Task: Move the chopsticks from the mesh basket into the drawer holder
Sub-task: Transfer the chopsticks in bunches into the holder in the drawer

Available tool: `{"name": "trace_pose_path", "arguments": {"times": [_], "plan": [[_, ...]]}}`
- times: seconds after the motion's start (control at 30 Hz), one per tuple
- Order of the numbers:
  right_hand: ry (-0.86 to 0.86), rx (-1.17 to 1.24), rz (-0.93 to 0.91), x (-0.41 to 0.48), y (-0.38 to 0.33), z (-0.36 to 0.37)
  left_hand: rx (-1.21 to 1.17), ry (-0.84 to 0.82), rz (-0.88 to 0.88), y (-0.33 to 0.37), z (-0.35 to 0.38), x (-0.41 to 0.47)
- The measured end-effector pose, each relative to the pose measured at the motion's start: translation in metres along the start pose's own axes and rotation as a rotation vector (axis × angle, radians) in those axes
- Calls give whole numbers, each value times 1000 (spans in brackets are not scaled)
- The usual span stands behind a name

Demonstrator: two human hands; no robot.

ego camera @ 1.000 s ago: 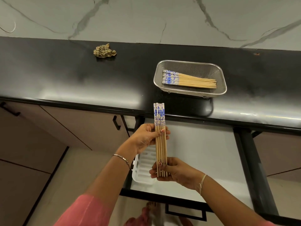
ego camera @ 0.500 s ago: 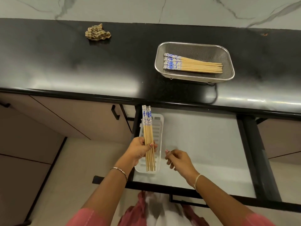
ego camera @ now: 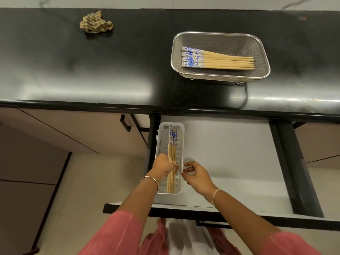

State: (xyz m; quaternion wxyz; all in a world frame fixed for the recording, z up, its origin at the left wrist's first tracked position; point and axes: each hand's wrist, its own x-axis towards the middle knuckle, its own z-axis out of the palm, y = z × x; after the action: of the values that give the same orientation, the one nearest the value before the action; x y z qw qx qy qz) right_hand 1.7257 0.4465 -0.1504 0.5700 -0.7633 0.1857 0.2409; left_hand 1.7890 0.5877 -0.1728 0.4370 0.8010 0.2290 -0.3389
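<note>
Left hand (ego camera: 162, 165): fingers curled round held chopsticks (ego camera: 172, 144), lengthwise within white holder (ego camera: 182, 144), blue-patterned ends away from the person.
Right hand (ego camera: 196, 176): loosely curled, holding nothing, just beside holder.
Holder: left side of open drawer (ego camera: 230, 153).
Mesh basket (ego camera: 220, 34), on black counter (ego camera: 92, 61): remaining chopsticks (ego camera: 220, 60) inside.
Crumpled cloth (ego camera: 95, 22): counter, far left.

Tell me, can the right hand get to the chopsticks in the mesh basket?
Probably yes: the right hand holds nothing, and those chopsticks lie uncovered in the open-topped mesh basket, with nothing standing between.
</note>
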Motion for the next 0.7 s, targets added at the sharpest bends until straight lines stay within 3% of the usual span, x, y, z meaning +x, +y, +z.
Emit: {"name": "trace_pose_path", "arguments": {"times": [0.7], "plan": [[-19,-63,-22,0,11,4,308,21,28,10,9,-6]]}}
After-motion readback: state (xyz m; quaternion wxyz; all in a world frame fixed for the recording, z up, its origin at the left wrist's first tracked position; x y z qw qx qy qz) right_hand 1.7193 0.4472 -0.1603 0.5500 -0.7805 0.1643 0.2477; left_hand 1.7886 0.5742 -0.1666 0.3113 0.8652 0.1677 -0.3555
